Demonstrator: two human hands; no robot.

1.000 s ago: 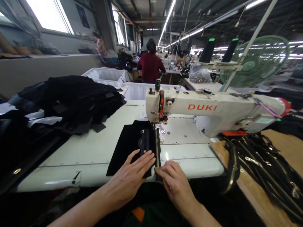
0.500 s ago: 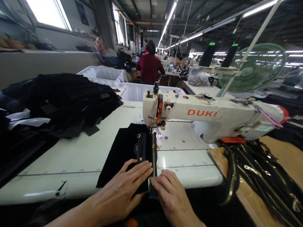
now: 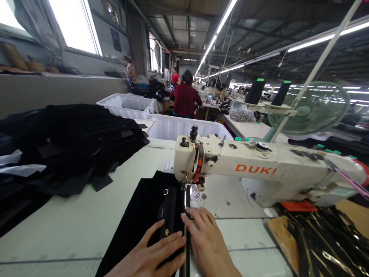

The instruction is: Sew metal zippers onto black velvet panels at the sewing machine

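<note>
A black fabric panel lies on the sewing machine bed, its far edge close to the presser foot. Along its right side runs a zipper with metallic teeth, leading up to the foot. My left hand rests on the panel with fingers spread, beside a black strip that carries a ring and a small gold fitting. With bent fingers, my right hand grips the zipper just below the foot. Its thumb and fingertips meet at the tape, partly hiding it.
The white sewing machine spans the right side. Dark fabric pieces are piled at left. More zippers lie at lower right. White bins stand behind the machine, with a person in dark red beyond them.
The camera view has tilted up, so the machine and panel sit lower. My right hand has moved up along the zipper, closer to the presser foot. My left hand stays flat on the panel.
</note>
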